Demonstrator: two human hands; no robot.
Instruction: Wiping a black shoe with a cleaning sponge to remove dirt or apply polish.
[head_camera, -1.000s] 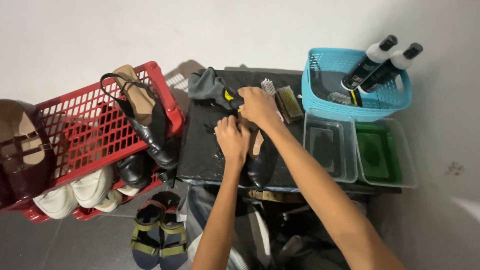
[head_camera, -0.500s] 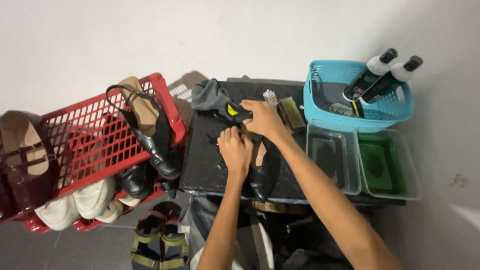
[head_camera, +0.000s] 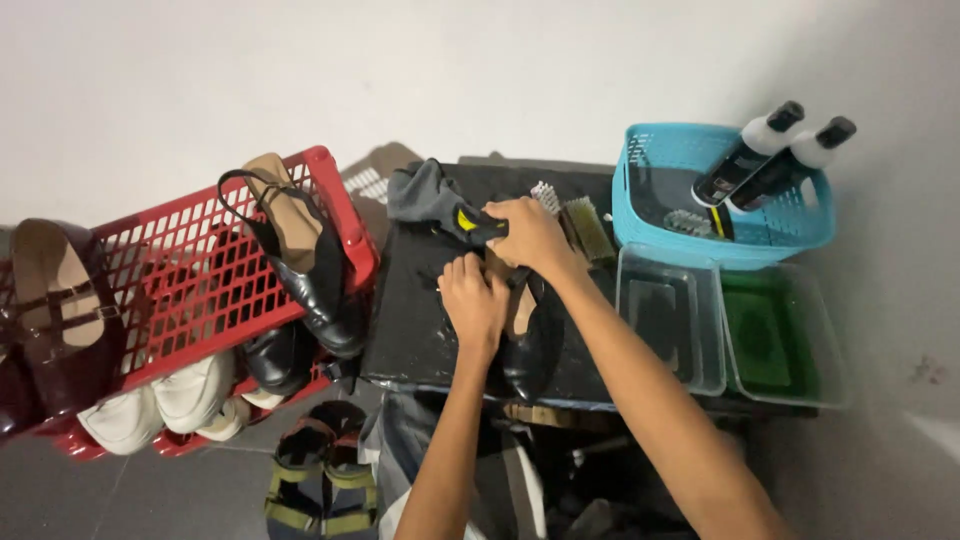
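- My left hand (head_camera: 473, 299) is curled, palm down, pressing on the glossy black leather dress shoe (head_camera: 528, 352) that lies on the dark, scuffed table top (head_camera: 410, 320); I cannot tell whether its fingers close around anything.
- The shoe runs from under both hands back toward me, its pointed toe just past my left wrist, near the table's front edge.
- My right hand (head_camera: 535, 235), just beyond the left and touching it, is clenched around a small black object with a yellow patch (head_camera: 478, 223), which sticks out to that hand's left.
- A crumpled grey cloth (head_camera: 425, 192) lies just to the left of that object, touching it.
- Just to the right of my right hand lie two bristle brushes (head_camera: 578, 222), side by side.
- Farther right stands a light blue plastic basket (head_camera: 650, 215) holding two black-capped white bottles (head_camera: 775, 155).
- Nearer me than the basket, right of my forearm, sit two clear plastic tubs (head_camera: 700, 330), one with a green lining.
- Well to the left of my left hand a red plastic crate (head_camera: 190, 270) carries black, brown and cream shoes.
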